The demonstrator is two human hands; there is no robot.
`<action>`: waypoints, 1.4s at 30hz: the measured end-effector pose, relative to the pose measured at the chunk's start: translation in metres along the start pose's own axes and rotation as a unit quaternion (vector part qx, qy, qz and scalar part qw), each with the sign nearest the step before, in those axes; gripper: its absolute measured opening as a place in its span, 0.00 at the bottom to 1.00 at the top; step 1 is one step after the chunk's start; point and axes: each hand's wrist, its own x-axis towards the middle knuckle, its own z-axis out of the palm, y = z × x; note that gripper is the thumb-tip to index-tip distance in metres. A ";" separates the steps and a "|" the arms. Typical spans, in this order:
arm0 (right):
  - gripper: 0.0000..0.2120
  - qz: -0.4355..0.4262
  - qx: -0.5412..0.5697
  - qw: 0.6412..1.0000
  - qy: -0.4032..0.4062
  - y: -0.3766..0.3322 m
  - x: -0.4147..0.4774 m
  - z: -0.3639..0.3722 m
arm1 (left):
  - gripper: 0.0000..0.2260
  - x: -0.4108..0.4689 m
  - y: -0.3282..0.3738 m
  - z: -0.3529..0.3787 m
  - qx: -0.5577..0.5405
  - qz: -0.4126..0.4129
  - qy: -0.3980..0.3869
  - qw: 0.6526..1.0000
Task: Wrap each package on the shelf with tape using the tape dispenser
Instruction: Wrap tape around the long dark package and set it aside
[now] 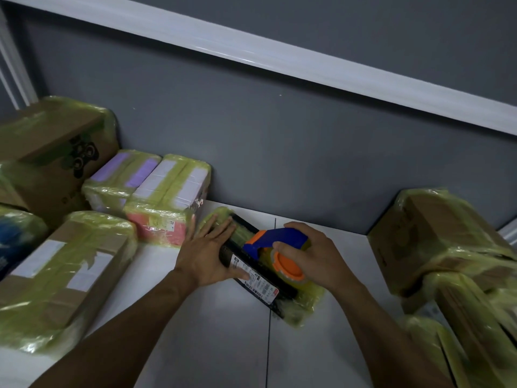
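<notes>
Black package (267, 271) lies flat mid-shelf, diagonal, straddling the seam in the white shelf (209, 331). Yellowish tape shows on its far end and near-right corner; white label (256, 282) is on top, near end.

Left hand (208, 253): flat, fingers straight and spread, pressing down on the package's far-left part, thumb by the label. Not clenched, nothing grasped.

Right hand (310, 256): wrapped around the dispenser (279, 239), blue body, orange trim. Firm grasp from above. The dispenser sits on the package's top right side. Its tape roll (291, 275) with orange hub is under the palm, touching the package.

Left side: taped box (56, 152) with a controller print at the back. Purple-white pack (123, 177) and white-pink pack (167, 203) sit side by side against the grey wall (251, 135). Another taped carton (61, 270) is in front.

Right side: stack of taped cartons (436, 239), blurred, can't make out the count.
</notes>
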 end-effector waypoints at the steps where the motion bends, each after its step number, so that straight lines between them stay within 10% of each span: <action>1: 0.23 0.001 0.006 1.000 0.005 0.000 0.001 0.000 | 0.60 0.002 0.004 0.000 -0.007 0.007 -0.010 1.000; 42: 0.21 0.010 -0.009 1.000 0.000 0.006 -0.008 -0.011 | 0.53 0.022 0.024 0.019 -0.091 0.052 -0.011 0.994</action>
